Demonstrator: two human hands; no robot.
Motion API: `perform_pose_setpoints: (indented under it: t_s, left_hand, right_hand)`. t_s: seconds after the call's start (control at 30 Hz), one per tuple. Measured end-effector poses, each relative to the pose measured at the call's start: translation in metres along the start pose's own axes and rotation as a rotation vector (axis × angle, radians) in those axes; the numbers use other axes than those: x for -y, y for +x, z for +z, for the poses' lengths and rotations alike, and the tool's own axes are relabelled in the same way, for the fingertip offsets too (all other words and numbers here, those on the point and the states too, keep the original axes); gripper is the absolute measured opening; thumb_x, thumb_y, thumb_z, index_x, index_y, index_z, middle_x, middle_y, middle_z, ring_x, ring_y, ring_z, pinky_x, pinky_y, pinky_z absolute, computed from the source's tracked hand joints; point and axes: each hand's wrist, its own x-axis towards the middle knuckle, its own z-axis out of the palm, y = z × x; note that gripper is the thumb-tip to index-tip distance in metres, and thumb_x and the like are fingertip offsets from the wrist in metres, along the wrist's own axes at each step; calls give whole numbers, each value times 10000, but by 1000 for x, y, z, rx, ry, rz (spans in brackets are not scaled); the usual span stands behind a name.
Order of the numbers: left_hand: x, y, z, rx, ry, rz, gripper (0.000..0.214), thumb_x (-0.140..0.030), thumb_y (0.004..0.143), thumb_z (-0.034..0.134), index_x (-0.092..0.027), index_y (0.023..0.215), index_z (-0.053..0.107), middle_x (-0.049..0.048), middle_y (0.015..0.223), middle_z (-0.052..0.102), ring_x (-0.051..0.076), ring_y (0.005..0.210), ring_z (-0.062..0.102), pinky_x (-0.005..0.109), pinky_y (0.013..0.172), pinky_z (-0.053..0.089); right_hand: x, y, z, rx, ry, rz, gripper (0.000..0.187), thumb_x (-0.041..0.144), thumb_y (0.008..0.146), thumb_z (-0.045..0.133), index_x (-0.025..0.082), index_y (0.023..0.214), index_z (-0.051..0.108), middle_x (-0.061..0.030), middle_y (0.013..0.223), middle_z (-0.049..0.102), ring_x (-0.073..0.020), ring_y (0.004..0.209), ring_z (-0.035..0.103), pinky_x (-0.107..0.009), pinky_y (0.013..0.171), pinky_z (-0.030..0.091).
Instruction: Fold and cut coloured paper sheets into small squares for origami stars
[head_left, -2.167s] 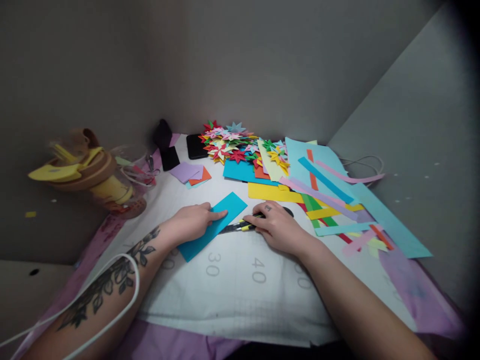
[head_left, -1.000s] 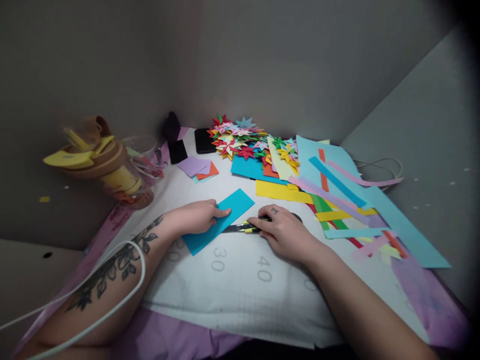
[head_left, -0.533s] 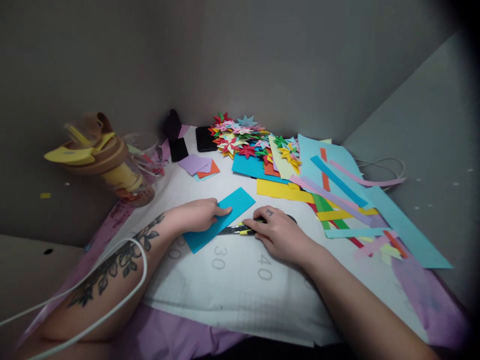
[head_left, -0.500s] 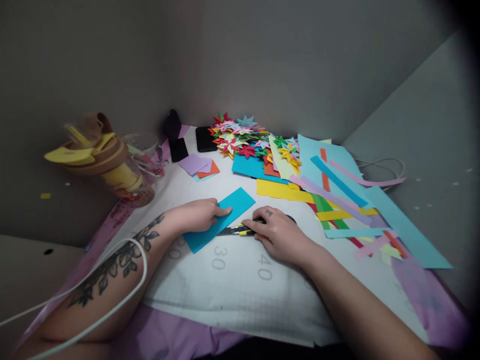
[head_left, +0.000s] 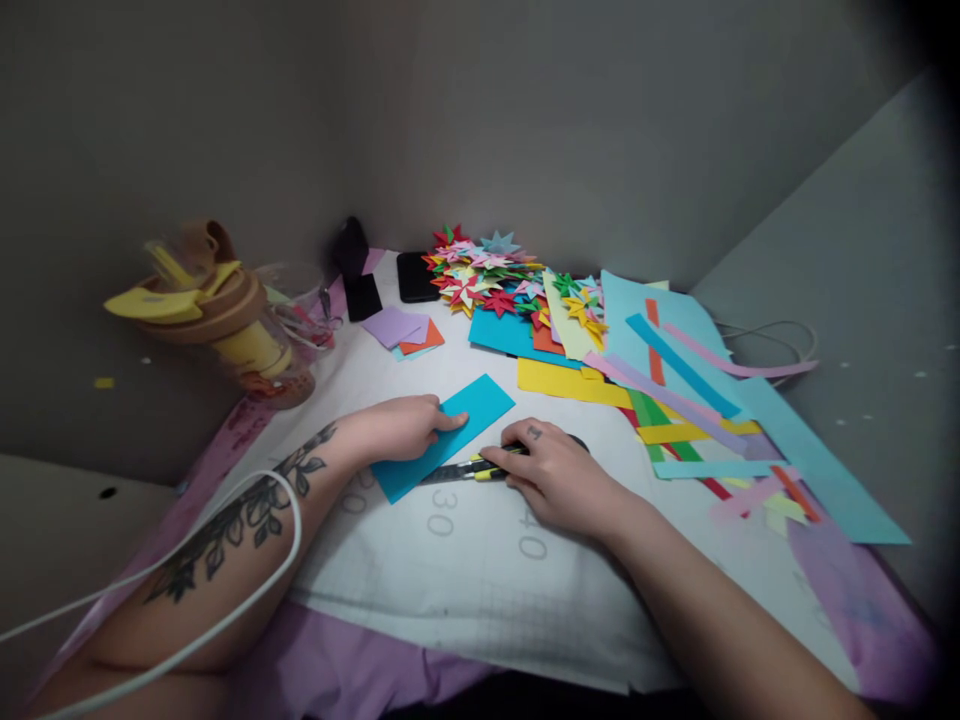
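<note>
A folded-looking strip of blue paper (head_left: 484, 400) lies aslant on the white sheet. My left hand (head_left: 401, 428) rests across its middle and holds it down, fingers curled and one finger pressed on the surface. In my right hand (head_left: 551, 465) is a yellow and black utility knife (head_left: 487, 467), gripped low over the sheet. Its long blade is out and lies along or just under the paper's near edge; which of the two I cannot tell.
Paper stars (head_left: 480, 275) are heaped at the back. Coloured strips (head_left: 682, 375) and a light blue sheet (head_left: 840, 480) cover the right side. Small paper squares (head_left: 394, 327), a phone-like black object (head_left: 418, 277) and a tumbler (head_left: 255, 350) stand left. A white cable (head_left: 289, 500) crosses my left forearm.
The utility knife has slid a little left and nearer to me along the blue paper's edge. My left hand stays on the paper. The whole view has shifted slightly.
</note>
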Motion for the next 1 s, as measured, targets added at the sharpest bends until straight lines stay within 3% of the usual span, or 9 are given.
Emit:
perform_pose_setpoints:
  t_s: [0.73,0.87,1.0]
  left_hand:
    - [2,1,2,-26,8,14,516,-194,878,397,-298,1378,470,73,997,590,212,858,582,267,725,402]
    - [5,0,2,-46,-33,25,523,-180,863,400,-303,1363,493,71,1000,599,215,857,594,275,750,410]
    - [6,-2,0,-68,-60,11,472,-222,878,421,-326,1325,530,50,967,609,205,827,599,269,734,417]
  right_hand:
    - [19,10,11,14,52,-117,380,117,851,517,215,1200,632,-125,1023,583,-243,962,501,-403,825,425]
    - [-2,-2,-8,-23,101,-112,405,116,840,536,258,1207,629,-98,1060,588,-230,984,524,-406,864,434]
    - [-48,-27,-28,-201,64,93,386,134,860,510,254,1206,632,-93,1089,580,-231,1003,540,-400,873,454]
